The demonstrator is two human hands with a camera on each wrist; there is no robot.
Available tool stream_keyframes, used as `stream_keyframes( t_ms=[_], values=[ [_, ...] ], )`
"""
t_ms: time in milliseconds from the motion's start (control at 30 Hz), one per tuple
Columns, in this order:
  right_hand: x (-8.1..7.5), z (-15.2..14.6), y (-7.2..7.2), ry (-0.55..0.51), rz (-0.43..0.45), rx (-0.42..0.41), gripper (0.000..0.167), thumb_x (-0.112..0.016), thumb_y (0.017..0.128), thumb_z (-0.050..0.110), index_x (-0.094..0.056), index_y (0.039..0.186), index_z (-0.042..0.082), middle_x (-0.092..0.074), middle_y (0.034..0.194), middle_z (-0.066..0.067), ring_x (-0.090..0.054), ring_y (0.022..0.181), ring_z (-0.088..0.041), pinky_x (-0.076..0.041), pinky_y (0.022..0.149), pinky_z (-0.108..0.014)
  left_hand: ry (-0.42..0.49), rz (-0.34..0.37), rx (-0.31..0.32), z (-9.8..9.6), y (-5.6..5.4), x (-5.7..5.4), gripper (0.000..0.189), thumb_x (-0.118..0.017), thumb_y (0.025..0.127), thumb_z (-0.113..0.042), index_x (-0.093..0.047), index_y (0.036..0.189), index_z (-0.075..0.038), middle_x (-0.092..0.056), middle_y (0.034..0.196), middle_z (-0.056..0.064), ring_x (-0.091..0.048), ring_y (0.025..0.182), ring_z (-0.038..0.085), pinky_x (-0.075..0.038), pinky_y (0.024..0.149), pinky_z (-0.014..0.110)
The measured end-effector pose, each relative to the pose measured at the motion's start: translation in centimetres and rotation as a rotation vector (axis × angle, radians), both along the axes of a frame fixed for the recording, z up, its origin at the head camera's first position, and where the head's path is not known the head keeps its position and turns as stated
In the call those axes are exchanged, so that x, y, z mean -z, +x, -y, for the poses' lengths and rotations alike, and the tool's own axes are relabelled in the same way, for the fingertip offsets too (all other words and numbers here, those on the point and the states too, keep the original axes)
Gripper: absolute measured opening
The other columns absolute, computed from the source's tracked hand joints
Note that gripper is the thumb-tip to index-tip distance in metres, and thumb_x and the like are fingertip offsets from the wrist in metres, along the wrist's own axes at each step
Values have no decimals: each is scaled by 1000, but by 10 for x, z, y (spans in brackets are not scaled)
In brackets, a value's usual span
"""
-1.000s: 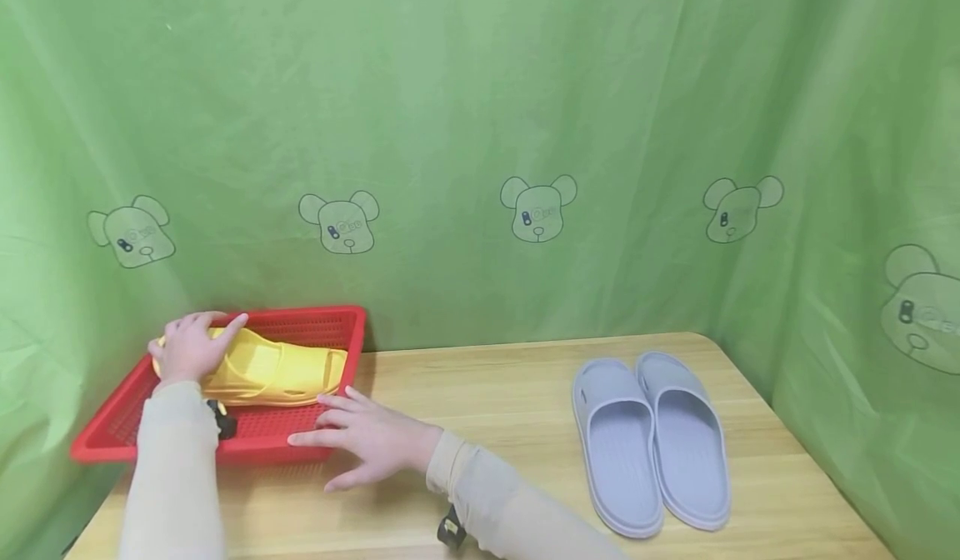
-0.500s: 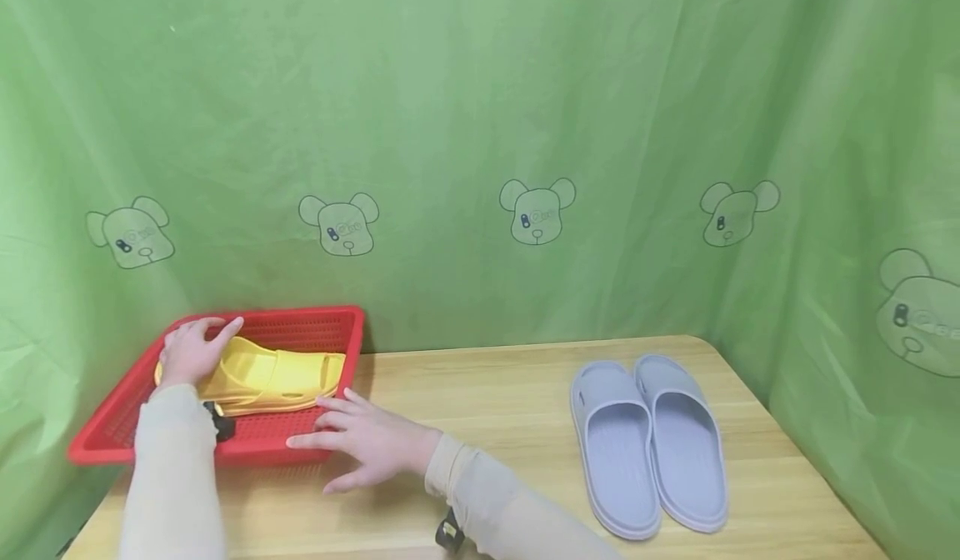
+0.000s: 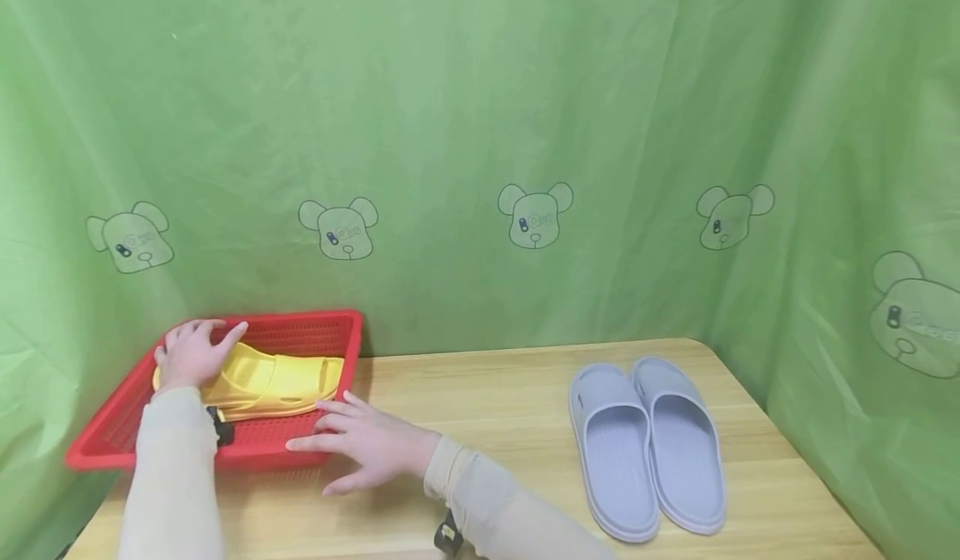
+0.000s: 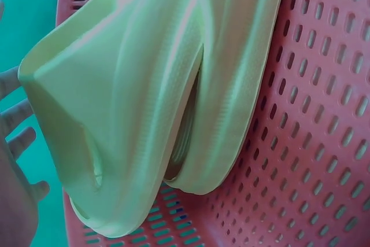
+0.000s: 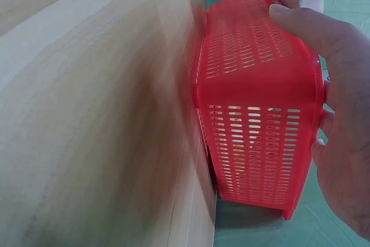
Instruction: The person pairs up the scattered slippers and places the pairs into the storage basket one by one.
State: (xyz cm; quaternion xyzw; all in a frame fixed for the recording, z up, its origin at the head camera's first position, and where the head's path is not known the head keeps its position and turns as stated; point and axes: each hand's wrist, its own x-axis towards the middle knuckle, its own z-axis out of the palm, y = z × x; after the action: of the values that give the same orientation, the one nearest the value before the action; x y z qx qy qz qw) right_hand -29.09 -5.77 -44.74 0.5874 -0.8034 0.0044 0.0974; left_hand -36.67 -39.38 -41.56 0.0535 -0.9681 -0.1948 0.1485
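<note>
In the head view, two stacked yellow slippers (image 3: 288,377) lie lengthwise in a red plastic basket (image 3: 258,456). My left hand (image 3: 191,358) rests over their left end, thumb spread away from the slippers; its fingertips are hidden. My right hand (image 3: 375,442) is at the basket's front right corner, with spread fingers at the rim. Seen from the left wrist, the slippers (image 4: 133,102) tilt against each other, and a hand (image 4: 14,166) shows at the left edge. From the right wrist, the thumb (image 5: 312,27) is outside the basket (image 5: 254,96), and fingertips show beyond the rim.
A pair of grey slippers (image 3: 648,443) lies side by side on the right of the wooden table (image 3: 480,402). A green curtain (image 3: 442,127) with bear faces hangs behind the table and along its sides. Black wrist straps (image 3: 448,535) are on both arms.
The yellow slippers have sunk lower in the basket, and my left hand has come down slightly with its thumb now apart from them. My right hand stays at the basket corner.
</note>
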Motion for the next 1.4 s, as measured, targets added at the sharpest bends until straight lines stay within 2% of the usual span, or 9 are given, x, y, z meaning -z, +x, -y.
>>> stream_keyframes(
  t_ms=[333, 567, 767, 1000, 1233, 1400],
  values=[
    [-2, 0, 0, -6, 13, 6, 72, -52, 90, 63, -25, 153, 39, -51, 134, 10, -23, 149, -19, -15, 124, -46, -26, -22, 0, -3, 1, -2, 81, -35, 93, -69, -48, 135, -1, -32, 145, 34, -22, 132, 57, -10, 101, 80],
    [-3, -1, 1, -3, 1, 0, 72, -51, 91, 64, -25, 153, 38, -51, 139, 8, -24, 149, -19, -16, 124, -46, -43, -3, -3, -7, 4, -6, 81, -33, 93, -69, -44, 140, -3, -29, 147, 34, -19, 134, 58, -11, 100, 80],
    [-3, -3, 2, 23, 11, 41, 74, -48, 91, 64, -17, 155, 40, -34, 158, 3, -18, 152, -22, -14, 124, -48, -17, 49, 16, -15, 6, -11, 85, -30, 93, -71, -30, 151, -8, -14, 155, 35, -6, 140, 61, -7, 100, 82],
    [-1, -5, 6, 49, -10, 76, 78, -49, 91, 65, -11, 155, 42, -21, 163, 3, -13, 153, -21, -14, 124, -47, -18, 106, 46, -19, 5, -14, 88, -28, 92, -73, -19, 156, -13, -3, 157, 35, 2, 139, 63, -2, 96, 86],
    [-2, -11, 8, 38, -20, 89, 78, -49, 91, 65, -10, 155, 42, -18, 164, 1, -11, 153, -21, -10, 124, -44, -24, 95, 52, -26, 6, -27, 87, -28, 92, -73, -17, 156, -14, -2, 158, 34, 2, 140, 63, 1, 98, 85],
    [-6, -21, 8, 26, -30, 97, 80, -54, 89, 63, -15, 155, 40, -18, 164, -1, -12, 153, -23, -15, 124, -46, -36, 73, 58, -32, 8, -37, 87, -29, 92, -73, -18, 156, -15, -4, 158, 34, -1, 139, 63, -1, 98, 86]
  ],
)
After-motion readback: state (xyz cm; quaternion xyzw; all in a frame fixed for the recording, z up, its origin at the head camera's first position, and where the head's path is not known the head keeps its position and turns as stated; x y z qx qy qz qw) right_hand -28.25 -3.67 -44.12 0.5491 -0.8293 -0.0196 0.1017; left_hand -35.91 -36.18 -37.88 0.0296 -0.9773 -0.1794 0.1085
